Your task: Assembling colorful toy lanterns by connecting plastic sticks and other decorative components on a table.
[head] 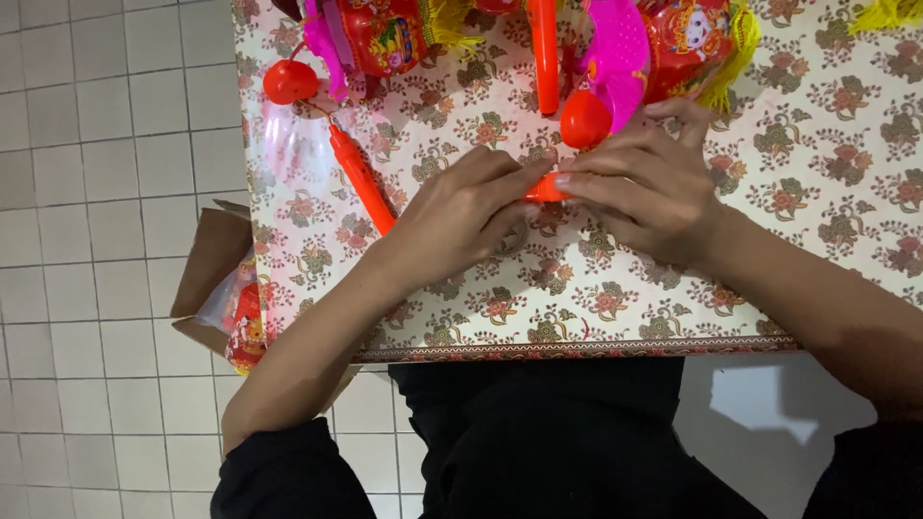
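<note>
Both hands meet at the middle of a table covered with a floral cloth (673, 308). My left hand (461, 216) and my right hand (639, 183) together pinch a small orange plastic piece (543, 189), mostly hidden by the fingers. Just above my right hand lies a pink plastic fan-like part (615, 48) with a red round bulb (585, 119). An orange stick handle (361, 178) lies at the left of my left hand. A second orange stick (544, 53) points away at the top centre.
Red decorated lantern toys with yellow tassels (385, 34) (692, 38) sit along the far edge. A red heart-shaped bulb (288, 82) lies at the top left. An open cardboard box (216, 269) with wrapped red items stands on the tiled floor at left.
</note>
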